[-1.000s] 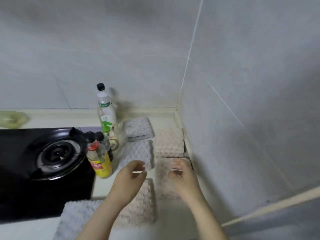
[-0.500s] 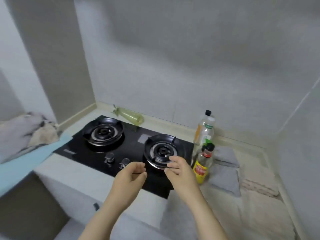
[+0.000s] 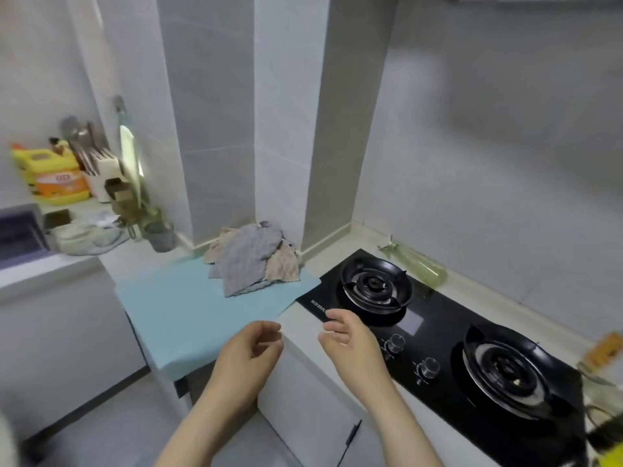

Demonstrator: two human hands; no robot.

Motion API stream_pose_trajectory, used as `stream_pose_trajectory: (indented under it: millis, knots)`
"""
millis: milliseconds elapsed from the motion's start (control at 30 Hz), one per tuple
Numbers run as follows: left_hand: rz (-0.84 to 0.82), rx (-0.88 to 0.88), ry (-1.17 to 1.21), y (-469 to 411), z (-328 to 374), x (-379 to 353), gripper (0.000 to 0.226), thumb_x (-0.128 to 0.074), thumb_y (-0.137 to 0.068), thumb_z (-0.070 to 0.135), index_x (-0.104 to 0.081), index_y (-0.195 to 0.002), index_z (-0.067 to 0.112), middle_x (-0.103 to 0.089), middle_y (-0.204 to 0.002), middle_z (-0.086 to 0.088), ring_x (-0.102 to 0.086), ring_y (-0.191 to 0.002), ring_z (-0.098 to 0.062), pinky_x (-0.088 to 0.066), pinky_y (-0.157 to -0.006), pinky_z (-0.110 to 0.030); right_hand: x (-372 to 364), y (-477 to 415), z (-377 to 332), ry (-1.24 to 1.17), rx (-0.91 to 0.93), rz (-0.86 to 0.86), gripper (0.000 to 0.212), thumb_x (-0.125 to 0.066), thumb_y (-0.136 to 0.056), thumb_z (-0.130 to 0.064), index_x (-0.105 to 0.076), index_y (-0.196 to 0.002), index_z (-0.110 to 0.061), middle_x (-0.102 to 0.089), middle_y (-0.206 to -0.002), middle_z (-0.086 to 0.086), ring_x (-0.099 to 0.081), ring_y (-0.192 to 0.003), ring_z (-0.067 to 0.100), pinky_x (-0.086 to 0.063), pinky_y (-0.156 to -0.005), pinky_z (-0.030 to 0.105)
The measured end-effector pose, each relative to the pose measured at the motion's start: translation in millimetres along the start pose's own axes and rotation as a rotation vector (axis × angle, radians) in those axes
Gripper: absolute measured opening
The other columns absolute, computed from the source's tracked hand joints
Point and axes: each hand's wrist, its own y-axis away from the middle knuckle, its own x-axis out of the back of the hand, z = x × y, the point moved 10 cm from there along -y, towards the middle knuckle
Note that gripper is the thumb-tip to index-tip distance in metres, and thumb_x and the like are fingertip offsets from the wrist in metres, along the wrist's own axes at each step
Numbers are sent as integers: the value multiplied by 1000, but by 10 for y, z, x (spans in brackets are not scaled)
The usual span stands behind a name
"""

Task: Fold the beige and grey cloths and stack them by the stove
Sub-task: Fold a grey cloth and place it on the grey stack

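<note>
A crumpled pile of cloths lies at the back of a light blue mat (image 3: pixel 188 311), against the wall. A grey cloth (image 3: pixel 247 259) lies on top, and beige cloths (image 3: pixel 285 266) stick out under it to the right and left. My left hand (image 3: pixel 249 355) and my right hand (image 3: pixel 350 342) hover side by side in front of the counter edge, well short of the pile. Both hold nothing, their fingers loosely curled. The black two-burner stove (image 3: pixel 448 342) lies to the right of the mat.
A greenish bottle (image 3: pixel 416 262) lies on its side behind the stove. At far left a counter holds a yellow jug (image 3: pixel 54 176), a knife block (image 3: pixel 101 173) and a small dark cup (image 3: pixel 161 235). Bottles blur at the right edge.
The view has swung left, from the folded cloths right of the stove, across the burners, to the unfolded pile on the blue mat. Both hands stayed empty in front of me.
</note>
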Motion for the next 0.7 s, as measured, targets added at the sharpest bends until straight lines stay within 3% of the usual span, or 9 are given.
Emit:
stream_pose_trajectory:
  millis: [200,400,700]
  knots:
    - [94,41,-46,-555,-263,702,19,-59,-89,15,-62,-104,26,-66,-102,14,-61,-89,2,-42,-67,-6,-754,-704,-308,-26,39,-94,33,-59,-91,-17,-53,-122,-29,-59,-114,-10,-57,-99,-2,-44,-64,5]
    - [162,67,-85,-1083,-456,1327,17,-59,-89,17,-61,-101,29,-65,-102,16,-62,-89,1,-44,-68,-10,-1472,-1391,-506,-50,26,-153,35,-59,-91,-16,-55,-125,-23,-60,-115,-8,-58,-99,2,-42,-71,9]
    - [103,71,-55,-1894,-998,2204,18,-58,-90,17,-60,-99,32,-65,-102,14,-63,-89,-4,-46,-64,-11,-2449,-2061,-653,-34,-42,-126,36,-57,-91,-14,-52,-126,-23,-58,-115,-4,-56,-95,1,-42,-66,11]
